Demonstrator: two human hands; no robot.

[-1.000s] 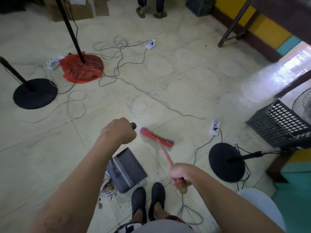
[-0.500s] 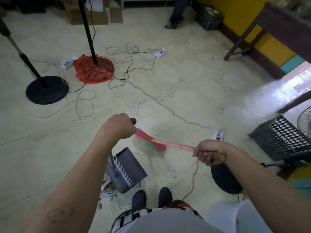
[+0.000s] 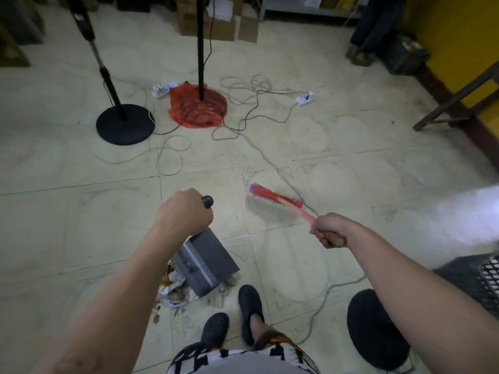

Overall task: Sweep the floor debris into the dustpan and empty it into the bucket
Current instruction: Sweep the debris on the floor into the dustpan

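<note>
Both hands are seen closed into fists. By the left hand the black-tipped upright handle of a grey dustpan is gripped, with the fingers wrapped fully around it. The dustpan is set on the tiled floor just ahead of a pair of black shoes, and a heap of debris, paper scraps and brownish bits, is piled against its left side and lower edge. By the right hand the wooden end of a red broom is clenched; the broom's head is held out to the right of the dustpan, well apart from it, and is blurred, with a grey cable lying beside it. Farther off, two black stands are seen, one with its base on a red plastic bag. No bucket can be made out.
</note>
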